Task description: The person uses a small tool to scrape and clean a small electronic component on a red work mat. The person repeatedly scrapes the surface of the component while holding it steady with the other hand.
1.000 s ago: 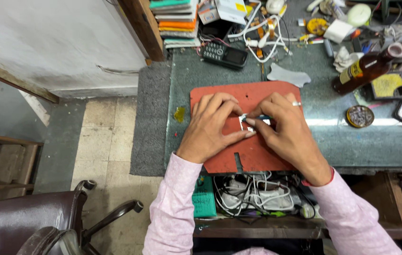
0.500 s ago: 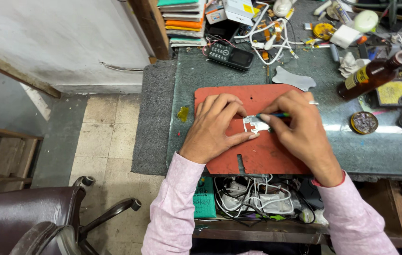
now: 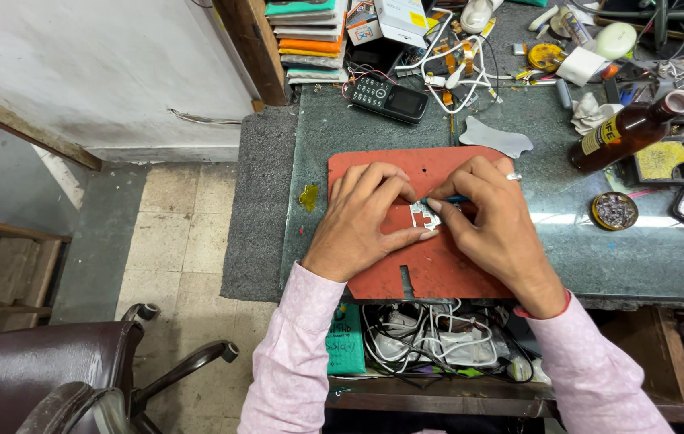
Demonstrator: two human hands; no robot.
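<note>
Both hands have stayed on the red mat (image 3: 438,277) since the earlier frames, though the right wrist has eased slightly nearer and the whole bench sits lower in view. Left hand (image 3: 362,221) lies flat, fingers together, its thumb and fingertips pinning the small metal part (image 3: 421,215) against the mat. Right hand (image 3: 490,221) is closed in a pen grip on a thin tool (image 3: 448,199), whose tip meets the part; the tip itself is too small to make out. The part rests at the middle of the mat, between the two hands, touching both.

For clean work, the left thumb should press straight down so the part cannot pivot, and the right hand should rest its heel on the mat, moving the tool with the fingers only. A slip would likely send the tip toward the left fingertips, so pressure is best kept light. Far of the mat lie a keypad phone (image 3: 390,100) and tangled cables (image 3: 458,68); a brown bottle (image 3: 627,133) lies to the right.
</note>
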